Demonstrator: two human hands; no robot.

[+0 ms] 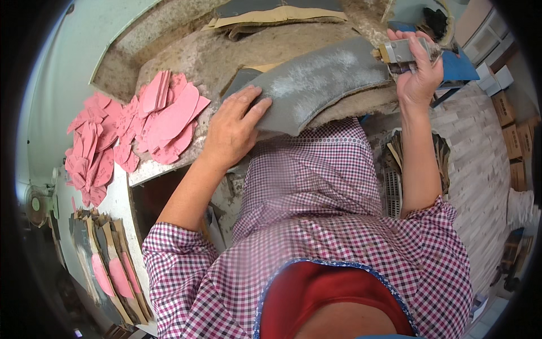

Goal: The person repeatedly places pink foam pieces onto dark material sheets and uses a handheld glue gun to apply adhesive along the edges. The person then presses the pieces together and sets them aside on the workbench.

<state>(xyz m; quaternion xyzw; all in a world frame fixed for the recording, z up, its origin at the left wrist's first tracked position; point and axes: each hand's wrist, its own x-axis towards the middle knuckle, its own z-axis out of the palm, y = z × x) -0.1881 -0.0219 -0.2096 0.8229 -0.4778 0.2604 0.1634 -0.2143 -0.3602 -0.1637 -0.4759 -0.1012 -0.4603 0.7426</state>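
Observation:
A curved grey panel (324,76), whitish smears on its face and a fuzzy near edge, lies across the front of the worktable. On its left end rests my left hand (234,124), fingers apart and flat against the surface. Off the panel's right end, my right hand (420,70) is closed around what looks like a flat brush (400,52) with a metal band and a yellowish tip. That tip is close to the panel's far right corner; I cannot tell whether they touch.
Pink cut pieces (169,116) lie in loose heaps at the left. Stacked grey panels with pink patches (107,265) stand lower left. Another grey panel (282,11) lies at the table's back. A basket of dark pieces (392,186) stands below right; cardboard boxes (511,141) line the far right.

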